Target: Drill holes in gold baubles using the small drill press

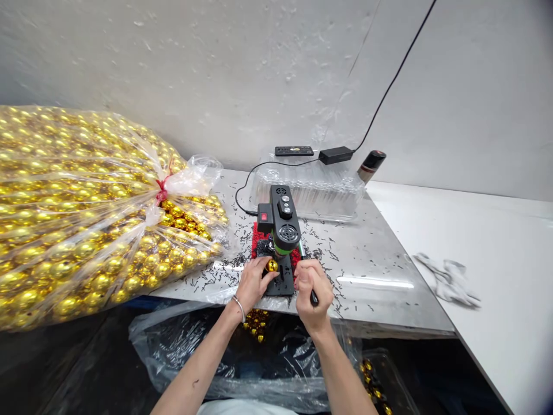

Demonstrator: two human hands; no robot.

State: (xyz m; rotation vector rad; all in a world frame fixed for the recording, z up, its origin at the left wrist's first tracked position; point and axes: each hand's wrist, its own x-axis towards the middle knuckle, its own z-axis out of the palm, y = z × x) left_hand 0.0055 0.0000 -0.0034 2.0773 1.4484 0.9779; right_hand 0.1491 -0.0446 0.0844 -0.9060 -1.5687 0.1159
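Between the thumb and fingers of my left hand is a small shiny gold ball, held just in front of the black tabletop machine. The machine has a red switch, round vents and a green band under its head. My right hand is wrapped round the black-gripped lever handle at the machine's right side. Under the machine lies a black base plate with red material behind it. A dark clump sits beside the machine's column, left of the head.
A big clear bag of gold balls, tied with red, fills the left. Behind the machine stand clear plastic trays with a power adapter. Black bits litter the metal table. Gloves lie right; an open plastic bag hangs below.
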